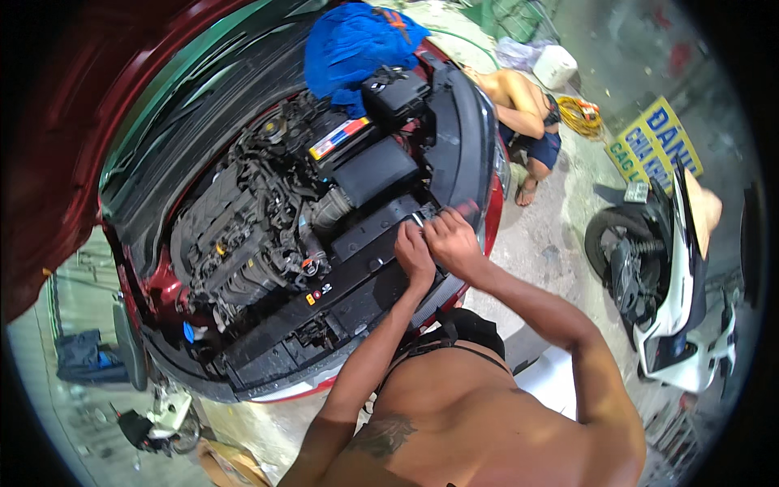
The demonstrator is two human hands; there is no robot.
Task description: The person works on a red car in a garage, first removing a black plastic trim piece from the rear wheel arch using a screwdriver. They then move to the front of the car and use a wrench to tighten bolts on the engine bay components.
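Both hands are close together over the front edge of the open engine bay, above the black plastic front cover (357,284). My left hand (415,256) is closed, fingertips pinched near a small pale, shiny piece (418,219). Right beside it, my right hand (453,243) is closed too, and a blurred reddish thing (466,208) shows past its fingers. What either hand grips is too small and smeared to name. Beyond the hands lie a black box-shaped housing (376,172) with a ribbed air hose (329,209) and a battery with a coloured label (339,140).
The raised red hood (57,146) is at the left. A blue cloth (357,49) lies on the far fender. Another person (519,101) crouches by the headlight. A white motorbike (673,325) and a yellow sign (657,142) stand at right, near a coiled yellow hose (579,118).
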